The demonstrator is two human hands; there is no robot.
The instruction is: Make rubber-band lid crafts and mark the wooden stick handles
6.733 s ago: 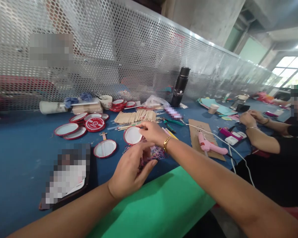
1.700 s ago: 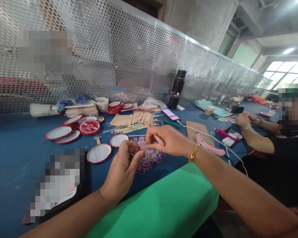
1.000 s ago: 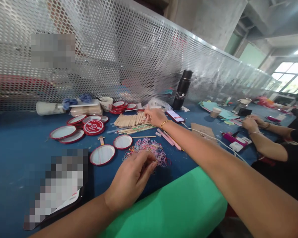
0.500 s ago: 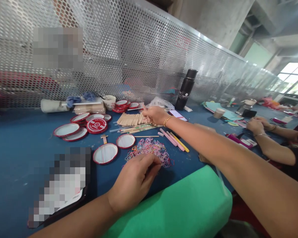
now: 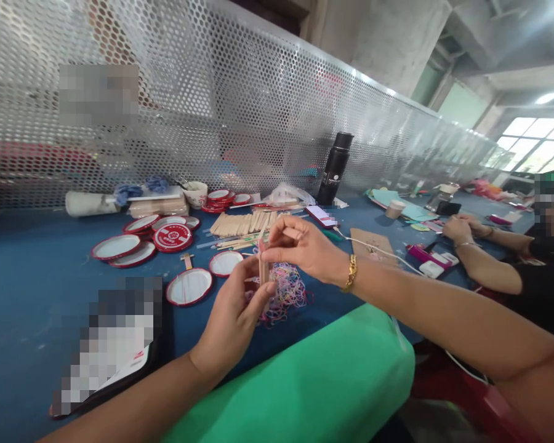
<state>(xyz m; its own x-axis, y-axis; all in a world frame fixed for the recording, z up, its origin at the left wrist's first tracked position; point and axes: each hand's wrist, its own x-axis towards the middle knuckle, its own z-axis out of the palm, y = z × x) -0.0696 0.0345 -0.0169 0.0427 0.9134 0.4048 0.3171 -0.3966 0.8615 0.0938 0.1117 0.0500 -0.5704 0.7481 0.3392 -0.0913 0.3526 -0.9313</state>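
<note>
My left hand (image 5: 226, 317) is closed round wooden craft sticks (image 5: 264, 271), held upright between thumb and fingers; how many is hidden. At their top end, the thumb and fingers of my right hand (image 5: 311, 251) are pinched together, touching the sticks. Another short piece of wood (image 5: 293, 233) shows within the curled fingers of that hand. Beneath both hands lies a tangled pile of small coloured rubber bands (image 5: 290, 292). Just beyond them, a row of loose craft sticks (image 5: 240, 224) is spread on the blue table (image 5: 23, 289).
Red-rimmed jar lids (image 5: 115, 247) sit left, one lid (image 5: 189, 288) nearer me. A blurred dark tray-like object (image 5: 154, 344) is front left. A black bottle (image 5: 335, 169) stands by the perforated metal screen (image 5: 268, 92). Green cloth (image 5: 305, 381) covers my lap. Another person's hands (image 5: 461, 227) are at right.
My right hand has come back from the row of craft sticks to my left hand. My left hand has risen from over the rubber bands and now holds sticks upright.
</note>
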